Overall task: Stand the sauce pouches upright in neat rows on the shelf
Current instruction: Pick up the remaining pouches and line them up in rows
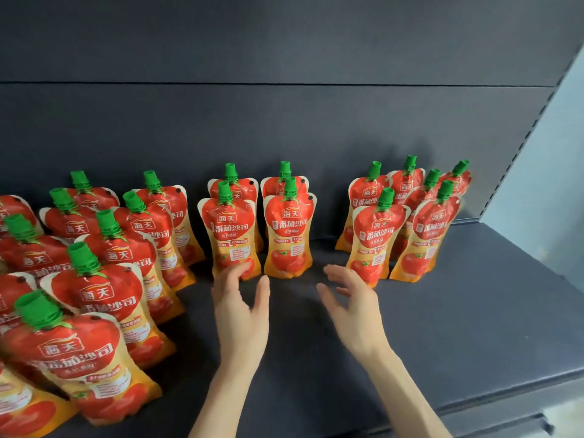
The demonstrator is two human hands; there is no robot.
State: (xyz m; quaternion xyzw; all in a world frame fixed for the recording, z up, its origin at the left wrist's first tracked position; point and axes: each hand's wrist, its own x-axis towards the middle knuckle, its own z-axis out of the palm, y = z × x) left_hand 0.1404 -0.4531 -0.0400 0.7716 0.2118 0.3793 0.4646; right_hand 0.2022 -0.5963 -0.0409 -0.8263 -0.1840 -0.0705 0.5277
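Both hands hover empty over the dark shelf (442,311); the left hand (241,306) is spread, fingertips at the base of a sauce pouch (232,230); the right hand (350,303) is open, fingers loosely curled; a second pouch (289,229) stands upright between them; more pouches stand in rows beyond either hand.

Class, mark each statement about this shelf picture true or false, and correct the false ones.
1. Both hands are empty. True: the left hand and right hand hold nothing.
2. The sauce pouches have blue caps. False: the caps are green.
3. The pouches lie flat. False: they stand upright on the shelf.
4. The shelf is dark. True.
5. The right hand grips a pouch. False: it is open, fingers spread.
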